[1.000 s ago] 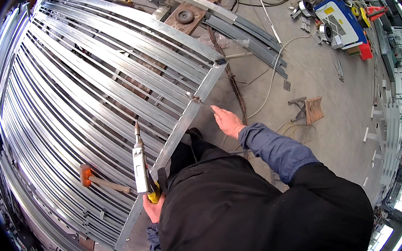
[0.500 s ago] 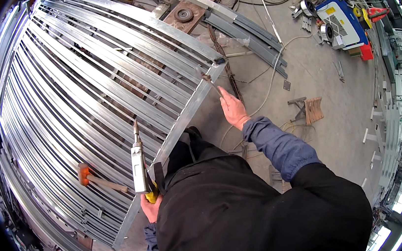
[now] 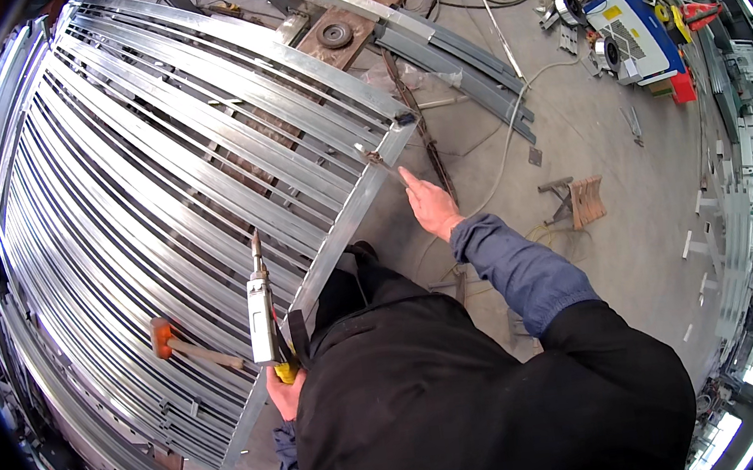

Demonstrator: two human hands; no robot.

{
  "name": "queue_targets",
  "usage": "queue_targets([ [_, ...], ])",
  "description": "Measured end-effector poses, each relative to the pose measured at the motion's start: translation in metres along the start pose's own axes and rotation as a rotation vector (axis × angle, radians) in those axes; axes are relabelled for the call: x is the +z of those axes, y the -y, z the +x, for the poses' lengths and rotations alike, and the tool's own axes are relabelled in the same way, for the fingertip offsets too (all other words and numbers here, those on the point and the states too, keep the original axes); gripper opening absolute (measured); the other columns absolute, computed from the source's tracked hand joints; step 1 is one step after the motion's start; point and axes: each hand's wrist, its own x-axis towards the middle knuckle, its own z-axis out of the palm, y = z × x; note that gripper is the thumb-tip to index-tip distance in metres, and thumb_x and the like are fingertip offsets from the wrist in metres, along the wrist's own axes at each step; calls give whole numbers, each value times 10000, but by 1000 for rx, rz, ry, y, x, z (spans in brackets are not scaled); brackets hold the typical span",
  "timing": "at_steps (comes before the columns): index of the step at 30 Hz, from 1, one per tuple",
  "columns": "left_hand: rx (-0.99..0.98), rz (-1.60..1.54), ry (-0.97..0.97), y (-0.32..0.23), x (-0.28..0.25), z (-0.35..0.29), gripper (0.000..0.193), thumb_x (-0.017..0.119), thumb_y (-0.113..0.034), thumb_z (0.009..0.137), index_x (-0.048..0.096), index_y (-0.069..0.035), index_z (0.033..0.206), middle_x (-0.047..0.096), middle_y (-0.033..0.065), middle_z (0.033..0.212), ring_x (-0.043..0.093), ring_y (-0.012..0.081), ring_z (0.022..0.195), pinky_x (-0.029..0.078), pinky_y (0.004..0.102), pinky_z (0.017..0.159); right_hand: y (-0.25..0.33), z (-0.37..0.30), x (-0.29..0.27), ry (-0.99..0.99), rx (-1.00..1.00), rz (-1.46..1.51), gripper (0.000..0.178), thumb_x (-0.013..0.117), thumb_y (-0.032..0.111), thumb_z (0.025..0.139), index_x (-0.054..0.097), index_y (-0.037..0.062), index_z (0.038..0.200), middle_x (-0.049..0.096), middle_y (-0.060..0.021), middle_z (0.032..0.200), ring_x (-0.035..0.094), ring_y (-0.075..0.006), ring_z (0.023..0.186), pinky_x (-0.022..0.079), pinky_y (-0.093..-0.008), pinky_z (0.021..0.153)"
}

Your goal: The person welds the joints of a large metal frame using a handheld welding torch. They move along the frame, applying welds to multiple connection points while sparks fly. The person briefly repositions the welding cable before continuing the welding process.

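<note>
A large grille of shiny steel tubes (image 3: 155, 167) lies flat in front of me. My left hand (image 3: 285, 389) grips a silver welding torch (image 3: 262, 313) with a yellow handle, its tip pointing up over the frame's near rail (image 3: 339, 235). My right hand (image 3: 431, 203) reaches forward to the rail's far end and pinches a thin dark rod or pick (image 3: 384, 164) whose tip touches the corner joint. My dark jacket fills the lower middle.
A hammer with an orange head (image 3: 165, 338) rests on the bars at left. Curved steel profiles (image 3: 459, 58) and a rusty plate with a grinding disc (image 3: 335, 34) lie beyond. A blue machine (image 3: 637, 38), cables and small metal stands (image 3: 577, 198) sit on the concrete floor to the right.
My right hand has moved forward along the rail toward its far corner, now holding a thin rod against the joint. The left hand with the torch has stayed put.
</note>
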Motion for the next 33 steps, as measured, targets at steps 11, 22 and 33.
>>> queue_targets([
  [11,16,49,-22,11,-5,2,391,730,-20,794,601,18,1162,684,65,968,627,156,839,521,323,794,9,4,-12,-328,-143,179,516,521,199,1044,436,174,1552,684,-241,1137,653,-442,1024,533,-510,858],
  [22,9,85,10,13,-8,4,395,722,-18,789,602,23,1163,686,72,968,632,160,842,520,323,796,-14,12,-14,-289,-108,74,535,532,191,1040,426,198,1565,670,-217,1047,644,-435,924,520,-509,795],
  [33,18,52,0,11,-3,5,399,721,-20,788,606,22,1168,691,67,957,632,156,828,523,319,792,-22,10,-10,-156,-44,45,510,509,204,1050,442,189,1555,666,-215,1024,640,-442,917,518,-507,795],
])
